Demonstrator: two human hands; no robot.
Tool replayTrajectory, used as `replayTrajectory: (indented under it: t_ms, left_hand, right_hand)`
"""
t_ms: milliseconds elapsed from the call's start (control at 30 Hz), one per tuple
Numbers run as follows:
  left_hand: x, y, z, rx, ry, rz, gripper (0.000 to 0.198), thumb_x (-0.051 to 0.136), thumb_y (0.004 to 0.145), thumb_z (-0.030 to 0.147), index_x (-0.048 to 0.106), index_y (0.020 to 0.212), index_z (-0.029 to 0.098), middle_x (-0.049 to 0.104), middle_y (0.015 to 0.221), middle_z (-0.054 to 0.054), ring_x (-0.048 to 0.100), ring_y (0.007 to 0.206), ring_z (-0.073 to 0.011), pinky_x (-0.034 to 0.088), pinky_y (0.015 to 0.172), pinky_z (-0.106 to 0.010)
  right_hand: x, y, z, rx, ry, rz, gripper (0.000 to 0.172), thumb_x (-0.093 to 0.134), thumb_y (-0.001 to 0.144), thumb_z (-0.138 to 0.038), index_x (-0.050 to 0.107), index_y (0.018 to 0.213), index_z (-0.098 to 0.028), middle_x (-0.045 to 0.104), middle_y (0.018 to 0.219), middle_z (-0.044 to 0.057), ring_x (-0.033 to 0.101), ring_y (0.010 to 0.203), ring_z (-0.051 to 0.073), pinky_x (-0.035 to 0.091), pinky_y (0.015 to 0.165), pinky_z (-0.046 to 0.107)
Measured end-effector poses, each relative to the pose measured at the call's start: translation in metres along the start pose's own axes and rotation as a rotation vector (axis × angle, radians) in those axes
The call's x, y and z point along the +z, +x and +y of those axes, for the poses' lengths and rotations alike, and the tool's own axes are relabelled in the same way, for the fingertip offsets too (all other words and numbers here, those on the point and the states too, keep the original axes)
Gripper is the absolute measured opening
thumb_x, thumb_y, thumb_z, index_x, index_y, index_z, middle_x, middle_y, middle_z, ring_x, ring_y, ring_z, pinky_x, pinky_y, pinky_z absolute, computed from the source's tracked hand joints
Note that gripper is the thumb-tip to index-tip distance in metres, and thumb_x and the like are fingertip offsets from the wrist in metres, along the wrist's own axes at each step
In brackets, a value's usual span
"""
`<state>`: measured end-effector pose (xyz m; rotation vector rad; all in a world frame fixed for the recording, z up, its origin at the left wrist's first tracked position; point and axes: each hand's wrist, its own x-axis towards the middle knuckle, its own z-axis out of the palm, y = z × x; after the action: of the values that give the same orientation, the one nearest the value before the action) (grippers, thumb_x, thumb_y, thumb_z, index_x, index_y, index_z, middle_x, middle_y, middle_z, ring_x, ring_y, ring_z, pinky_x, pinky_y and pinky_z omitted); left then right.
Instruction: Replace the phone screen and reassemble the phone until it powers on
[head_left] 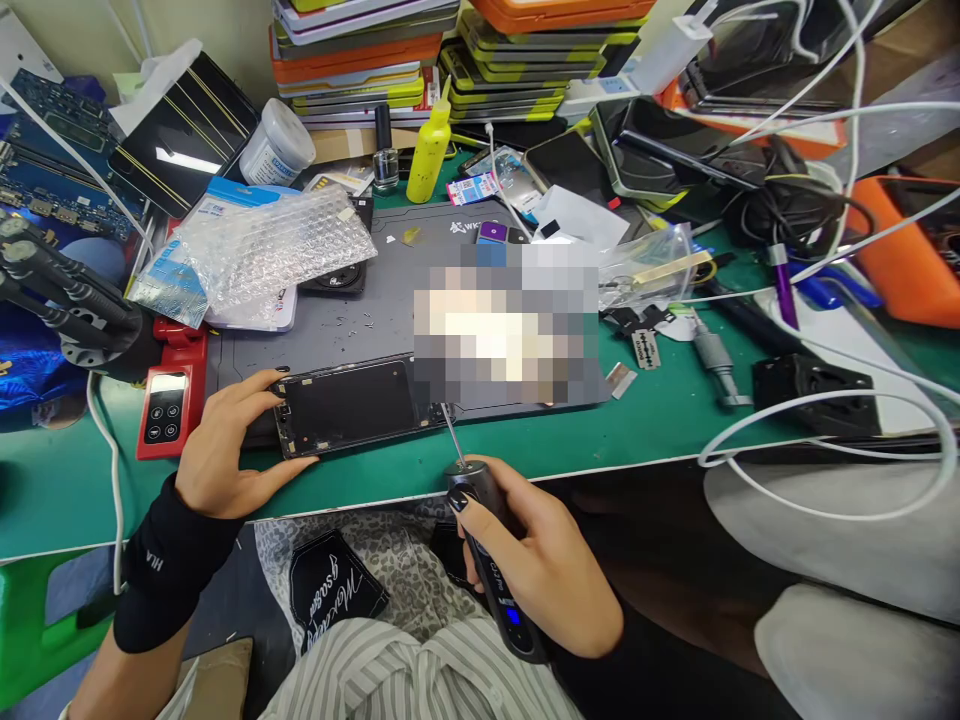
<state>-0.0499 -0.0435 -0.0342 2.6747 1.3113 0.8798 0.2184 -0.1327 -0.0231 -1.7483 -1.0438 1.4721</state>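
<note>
A dark phone frame point(345, 405) lies on a grey work mat point(390, 310) near the table's front edge. My left hand point(229, 450) grips the frame's left end, thumb below and fingers on top. My right hand point(544, 565) is wrapped around a black electric screwdriver point(491, 560). Its thin bit point(451, 435) points at the frame's right end. A blurred patch hides the mat just right of the frame.
A red device with buttons point(169, 400) sits left of the mat, under a bubble-wrap bag point(274, 245). A yellow squeeze bottle point(429, 150), white jar point(277, 145), stacked phone cases point(360, 55), tweezers, blades and white cables point(825, 450) crowd the green table point(660, 420).
</note>
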Motion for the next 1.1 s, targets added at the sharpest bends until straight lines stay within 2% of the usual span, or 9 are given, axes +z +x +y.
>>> replayTrajectory:
  t_ms: [133,333,600,833,1100]
  left_hand:
    - [-0.001,0.0,0.002,-0.009,0.003,-0.001,0.056,0.078,0.071,0.041,0.048,0.113,0.02,0.063,0.122,-0.016,0.062,0.111,-0.03,0.053,0.094,-0.045]
    - [-0.001,-0.001,0.003,-0.008,0.002,-0.005,0.053,0.077,0.072,0.041,0.047,0.111,0.021,0.063,0.122,-0.015,0.062,0.111,-0.029,0.052,0.093,-0.044]
    - [-0.002,-0.001,0.007,0.008,0.001,0.017,0.048,0.076,0.073,0.041,0.048,0.107,0.021,0.064,0.12,-0.015,0.064,0.108,-0.027,0.052,0.091,-0.042]
    - [-0.002,-0.001,0.006,-0.047,-0.028,-0.022,0.038,0.074,0.074,0.043,0.053,0.097,0.021,0.065,0.119,-0.013,0.065,0.105,-0.0262,0.051,0.091,-0.042]
    - [-0.003,0.0,0.007,-0.033,-0.018,-0.039,0.034,0.073,0.075,0.044,0.055,0.092,0.021,0.065,0.119,-0.013,0.065,0.103,-0.0256,0.051,0.089,-0.041]
  right_hand:
    - [0.004,-0.001,-0.002,-0.003,-0.02,-0.011,0.031,0.054,0.081,-0.044,0.055,0.099,-0.019,0.049,0.051,-0.005,0.053,0.036,0.013,0.044,0.036,0.022]
    - [0.011,-0.005,-0.004,-0.004,-0.075,-0.01,0.037,0.051,0.082,-0.047,0.056,0.105,-0.018,0.05,0.049,-0.005,0.053,0.038,0.014,0.044,0.039,0.023]
    - [0.017,-0.01,0.005,-0.041,-0.156,0.0,0.036,0.049,0.085,-0.048,0.054,0.107,-0.019,0.051,0.05,-0.004,0.051,0.041,0.014,0.042,0.039,0.024]
    - [0.023,-0.013,0.004,-0.084,-0.206,0.015,0.035,0.048,0.086,-0.048,0.057,0.104,-0.019,0.051,0.049,-0.004,0.05,0.042,0.014,0.042,0.042,0.025]
    - [0.027,-0.015,0.007,-0.091,-0.199,0.005,0.035,0.049,0.086,-0.047,0.058,0.103,-0.018,0.052,0.05,-0.003,0.049,0.042,0.014,0.043,0.043,0.025]
